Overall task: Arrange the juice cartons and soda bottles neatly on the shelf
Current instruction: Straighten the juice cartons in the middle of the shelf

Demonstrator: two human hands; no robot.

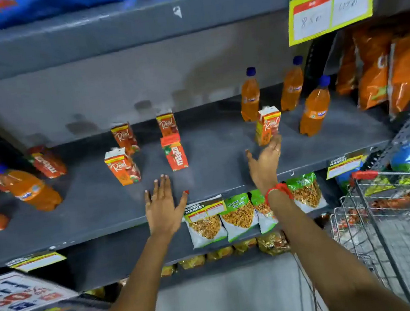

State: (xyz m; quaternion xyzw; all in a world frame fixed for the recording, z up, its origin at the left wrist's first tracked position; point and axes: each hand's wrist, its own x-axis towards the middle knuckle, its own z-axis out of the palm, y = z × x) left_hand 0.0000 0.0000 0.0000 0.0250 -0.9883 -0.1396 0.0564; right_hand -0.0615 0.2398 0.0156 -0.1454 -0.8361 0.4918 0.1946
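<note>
Orange juice cartons stand scattered on the grey shelf (214,179): several near the middle (174,152) and one at the right (267,129). Three orange soda bottles with blue caps stand at the back right (249,96), and one more stands at the left (30,188) among other cartons (48,161). My right hand (266,163) is open, its fingertips at the bottom of the right carton without gripping it. My left hand (162,203) is open and flat over the shelf's front, just below the middle cartons.
Orange snack bags (378,69) fill the bay to the right. A yellow price sign (332,0) hangs from the shelf above. Snack packets (239,215) hang under the shelf. A wire shopping trolley (389,213) stands at the right.
</note>
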